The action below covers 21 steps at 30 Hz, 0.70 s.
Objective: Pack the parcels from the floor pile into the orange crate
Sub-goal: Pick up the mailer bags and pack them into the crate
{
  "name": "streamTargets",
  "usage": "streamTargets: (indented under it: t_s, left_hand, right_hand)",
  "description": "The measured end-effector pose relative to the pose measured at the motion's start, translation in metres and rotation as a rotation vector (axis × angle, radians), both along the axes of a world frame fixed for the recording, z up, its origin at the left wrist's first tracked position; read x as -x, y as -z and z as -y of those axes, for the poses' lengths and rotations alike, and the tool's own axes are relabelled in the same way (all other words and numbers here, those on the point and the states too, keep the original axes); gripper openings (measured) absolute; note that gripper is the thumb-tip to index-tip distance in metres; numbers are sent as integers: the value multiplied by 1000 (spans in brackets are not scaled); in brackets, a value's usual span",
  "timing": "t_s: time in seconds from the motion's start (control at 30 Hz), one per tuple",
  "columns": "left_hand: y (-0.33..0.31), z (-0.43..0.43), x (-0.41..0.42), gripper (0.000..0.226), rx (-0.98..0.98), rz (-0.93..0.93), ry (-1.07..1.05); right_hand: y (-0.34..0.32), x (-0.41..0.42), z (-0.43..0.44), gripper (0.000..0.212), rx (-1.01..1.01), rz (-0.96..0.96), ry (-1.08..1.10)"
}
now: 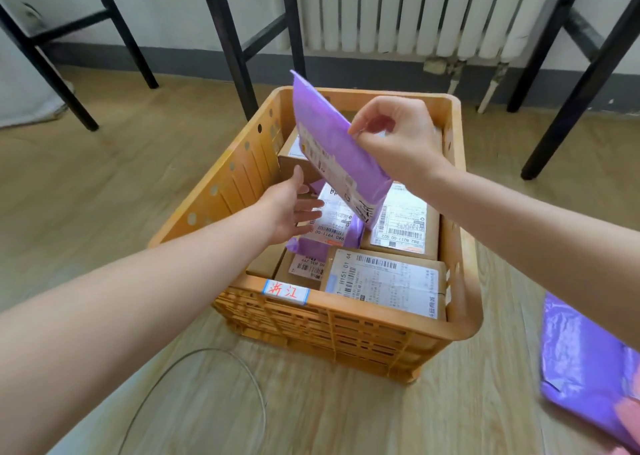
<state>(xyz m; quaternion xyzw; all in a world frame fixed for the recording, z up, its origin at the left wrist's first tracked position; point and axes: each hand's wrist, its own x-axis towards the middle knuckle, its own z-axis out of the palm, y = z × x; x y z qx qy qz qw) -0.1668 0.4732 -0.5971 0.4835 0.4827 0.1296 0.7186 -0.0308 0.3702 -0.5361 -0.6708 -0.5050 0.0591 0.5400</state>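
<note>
Head view: the placing step. The right hand (398, 139) has its grip pinched on the upper edge of a flat purple mailer (337, 150), held tilted with its lower corner just above the parcels inside the orange crate (346, 319). The left hand (292, 209), grip released and fingers spread, reaches into the crate beside a cardboard box (384, 283). The next move likely calls for a gap to slide the limp, glossy mailer into. Another purple mailer (585, 364) lies on the floor.
</note>
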Motion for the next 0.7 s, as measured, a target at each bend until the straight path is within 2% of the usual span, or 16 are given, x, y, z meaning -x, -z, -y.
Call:
streamTargets:
  t_s: [0.13,0.2,0.27,0.33,0.4,0.5,0.57,0.7]
  left_hand:
    - [1,1,-1,89,142,35,-1]
    - [1,4,-3,97,146,35,37]
    - [-1,7,-3,90,132,44,77]
    - [-1,7,-2,60,113,37,93]
    - [2,5,1,31,102,-1,52]
    - [9,-2,8,19,18,-108,-82]
    - [9,-7,14,4,-68,-177,-128]
    - [13,-17,20,20,-224,-286,-109]
  right_hand:
    - [2,-9,3,30,-69,-219,-1]
    - [4,-13,4,30,-86,-298,-19]
    - [9,-15,3,32,-82,-374,-25]
    - [19,-17,-1,35,-33,-430,5]
    - [30,-20,-3,36,118,-393,38]
    - [47,-24,1,28,419,-226,-5]
    - [56,-23,6,31,568,-92,-42]
    - [59,-14,10,35,766,74,-139]
